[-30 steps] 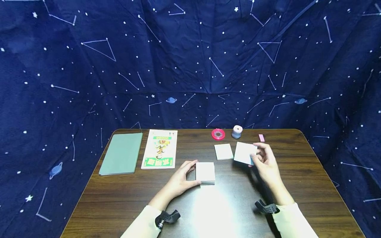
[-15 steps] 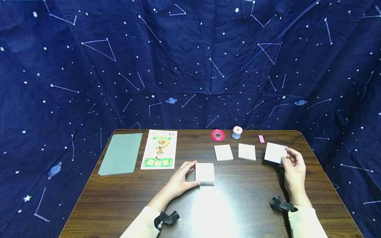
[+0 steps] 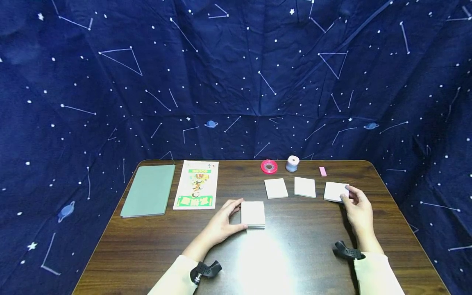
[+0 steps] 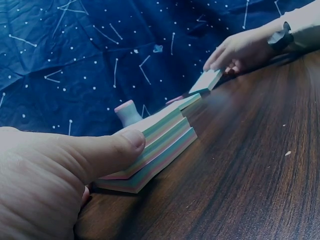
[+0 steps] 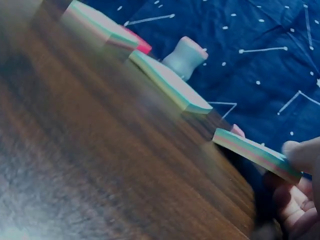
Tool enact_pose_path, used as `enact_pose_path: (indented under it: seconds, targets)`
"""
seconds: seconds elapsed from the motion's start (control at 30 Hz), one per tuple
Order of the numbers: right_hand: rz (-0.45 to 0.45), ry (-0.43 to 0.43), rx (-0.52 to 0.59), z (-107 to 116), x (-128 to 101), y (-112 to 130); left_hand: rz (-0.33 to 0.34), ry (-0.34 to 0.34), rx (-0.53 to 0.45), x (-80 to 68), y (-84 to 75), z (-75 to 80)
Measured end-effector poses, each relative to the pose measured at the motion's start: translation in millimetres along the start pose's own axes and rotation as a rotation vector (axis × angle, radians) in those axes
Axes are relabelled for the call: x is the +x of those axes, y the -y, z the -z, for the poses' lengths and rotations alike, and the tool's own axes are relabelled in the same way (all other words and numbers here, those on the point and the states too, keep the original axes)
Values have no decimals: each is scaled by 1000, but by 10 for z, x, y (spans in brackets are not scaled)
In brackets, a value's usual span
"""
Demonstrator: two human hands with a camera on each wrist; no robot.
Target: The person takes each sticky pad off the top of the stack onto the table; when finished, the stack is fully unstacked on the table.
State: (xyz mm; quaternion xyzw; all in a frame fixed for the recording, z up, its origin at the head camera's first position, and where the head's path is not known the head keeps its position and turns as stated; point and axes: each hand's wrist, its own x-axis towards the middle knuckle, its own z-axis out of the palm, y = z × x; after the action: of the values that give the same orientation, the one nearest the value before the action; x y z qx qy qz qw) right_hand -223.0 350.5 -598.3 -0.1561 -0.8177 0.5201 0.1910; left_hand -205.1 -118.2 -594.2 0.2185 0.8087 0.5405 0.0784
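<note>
A: On table [image 3: 287,262], mid-front: main pad stack [image 3: 253,213], square, thick, pastel layers at the edges, top half slid askew per left wrist cam. L hand [image 3: 220,224] holds it from the left side, thumb [image 4: 107,150] pressed on the top edge, fingers curled at the side.

B: R hand?

A: R hand [image 3: 357,209] pinches the third pad [image 3: 334,191] at its right edge; pad tilted, far-right of the row, near edge lifted off the wood in right wrist cam [image 5: 256,155].

B: Row?

A: Two more thin square pads, first pad [image 3: 275,188] & second pad [image 3: 305,187], flat, apart w/ gaps between. Behind: red tape ring [image 3: 269,166], small spool [image 3: 292,163], pink eraser [image 3: 323,171].

B: Room?

A: Dark wood grain, glossy glare in front. Gray folder [image 3: 149,190] & booklet [image 3: 197,190] far left. Third pad sits near the right table edge.
</note>
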Motion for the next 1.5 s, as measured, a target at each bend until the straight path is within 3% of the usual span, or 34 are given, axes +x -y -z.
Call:
enact_pose_path:
  seconds: [0.07,0.17,0.5,0.8,1.03,1.27,1.37,1.5]
  targets:
    - [45,30,-170,-11,2,11,-5,-3,0,1,9,0]
    - [93,53,-298,-51,-11,57,-12,-8,-2,-2,21,0]
    - [128,-13,-308,-200,-68,187,-26,-17,2,-8,25,0]
    - [71,-44,-374,-229,-129,223,-14,-8,12,23,14,-12]
    - [61,-160,-201,-264,-127,160,-17,-6,27,4,17,-17]
    - [110,-311,-33,-278,-140,188,1,-3,28,5,5,-11]
    - [174,-321,33,-321,-167,219,0,1,17,12,14,-12]
    - [239,-261,121,-436,-243,278,0,4,6,14,19,-10]
